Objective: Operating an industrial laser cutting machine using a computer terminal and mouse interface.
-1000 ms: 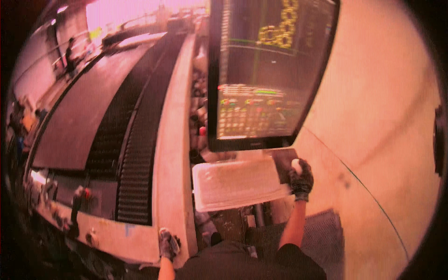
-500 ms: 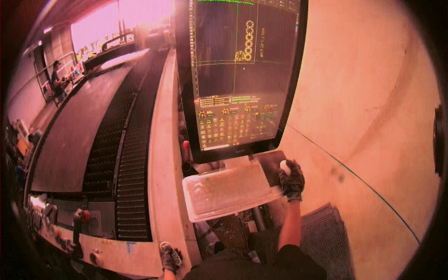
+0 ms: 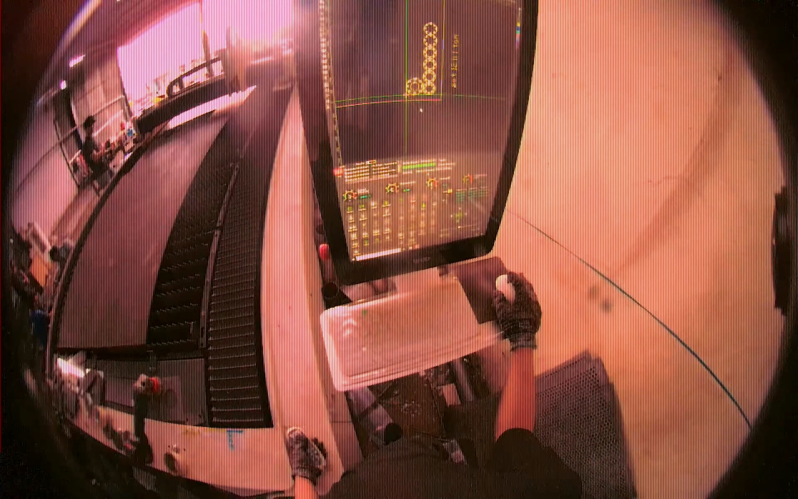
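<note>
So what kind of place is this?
Probably a workshop or factory: there's a long slatted machine bed, a big screen beside it, and a gloved right hand on what looks like a white mouse.

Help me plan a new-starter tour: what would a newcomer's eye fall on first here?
The tall dark monitor with its yellow rings dominates the upper centre. Below it, right of the pale panel, the gloved right hand holds a white, mouse-like object. A long bed with dark slats stretches along the left side.
</note>
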`<action>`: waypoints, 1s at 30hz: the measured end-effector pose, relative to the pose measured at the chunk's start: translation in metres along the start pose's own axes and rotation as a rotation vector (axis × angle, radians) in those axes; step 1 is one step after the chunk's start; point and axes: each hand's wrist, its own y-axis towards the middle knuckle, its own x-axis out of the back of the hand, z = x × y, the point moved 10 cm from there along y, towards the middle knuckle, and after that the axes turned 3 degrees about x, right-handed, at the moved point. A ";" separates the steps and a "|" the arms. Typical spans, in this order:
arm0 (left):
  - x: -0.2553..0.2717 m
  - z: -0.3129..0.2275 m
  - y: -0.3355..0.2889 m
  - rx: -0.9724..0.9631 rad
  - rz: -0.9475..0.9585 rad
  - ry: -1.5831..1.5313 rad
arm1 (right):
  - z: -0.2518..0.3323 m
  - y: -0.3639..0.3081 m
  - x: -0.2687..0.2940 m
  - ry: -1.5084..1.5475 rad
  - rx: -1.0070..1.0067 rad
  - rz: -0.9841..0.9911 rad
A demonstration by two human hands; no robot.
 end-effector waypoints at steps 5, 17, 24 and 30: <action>0.000 0.003 0.004 0.046 0.026 -0.050 | -0.007 0.002 -0.012 0.060 -0.010 0.006; -0.010 -0.001 -0.010 0.024 0.033 -0.028 | 0.009 0.003 0.008 -0.025 0.009 -0.021; -0.011 -0.005 0.001 -0.023 0.134 -0.099 | 0.009 -0.002 0.011 -0.033 0.013 -0.060; -0.007 -0.002 -0.003 0.102 0.020 -0.015 | 0.011 0.001 0.015 -0.058 -0.060 0.027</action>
